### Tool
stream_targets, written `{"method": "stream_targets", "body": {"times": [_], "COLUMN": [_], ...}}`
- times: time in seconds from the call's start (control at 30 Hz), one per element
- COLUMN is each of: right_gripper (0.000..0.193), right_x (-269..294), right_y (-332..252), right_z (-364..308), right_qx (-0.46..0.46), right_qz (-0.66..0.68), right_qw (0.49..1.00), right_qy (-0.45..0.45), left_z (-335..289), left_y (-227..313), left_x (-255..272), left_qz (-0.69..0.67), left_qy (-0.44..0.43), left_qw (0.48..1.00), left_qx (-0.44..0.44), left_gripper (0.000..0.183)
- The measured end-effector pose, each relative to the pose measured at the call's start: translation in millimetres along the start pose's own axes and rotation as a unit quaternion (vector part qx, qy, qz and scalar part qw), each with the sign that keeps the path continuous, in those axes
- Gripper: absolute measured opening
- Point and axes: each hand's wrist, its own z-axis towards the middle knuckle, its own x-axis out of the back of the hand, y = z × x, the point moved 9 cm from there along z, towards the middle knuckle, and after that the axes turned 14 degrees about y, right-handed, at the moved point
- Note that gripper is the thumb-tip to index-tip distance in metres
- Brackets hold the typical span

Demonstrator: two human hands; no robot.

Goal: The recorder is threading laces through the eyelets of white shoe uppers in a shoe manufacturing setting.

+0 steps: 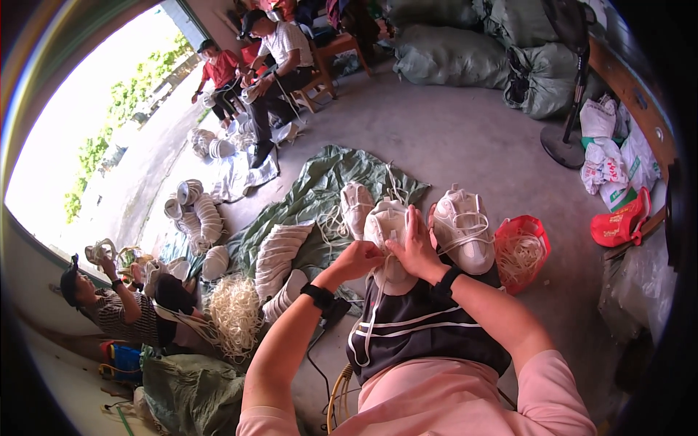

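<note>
Red container (503,238) holds pale laces (522,253); left fingers (371,253) narrowed, right fingers (416,227) straight, both touch shoe (382,229).

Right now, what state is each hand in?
Left hand: fingers curled at the pale shoe; grip can't be told.
Right hand: open, fingers straight along the shoe.

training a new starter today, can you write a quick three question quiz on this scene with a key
1. True or false: the camera wearer's right hand rests against a white sneaker.

2. Multiple choice: what fills the open red bag beside the wearer's lap?
A) gloves
B) loose laces
C) shoe boxes

3. Fill in the blank: the crumpled tarpaulin spread on the floor is ____ in colour.

Key: 1. True; 2. B; 3. green
</note>
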Motion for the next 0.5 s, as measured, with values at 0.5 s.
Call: {"method": "stream_targets", "body": {"times": [0.5], "right_gripper": [0.097], "right_x": [16.4], "right_y": [-0.6], "right_z": [-3.3], "right_qx": [-0.003], "right_qz": [0.008], "right_qw": [1.000], "right_qy": [0.000], "left_z": [-6.2], "left_y": [8.8], "left_x": [-11.7], "left_qz": [-0.034], "left_qy": [-0.002], "left_qw": [0.999], "left_qx": [0.031], "left_gripper": [0.024]}}
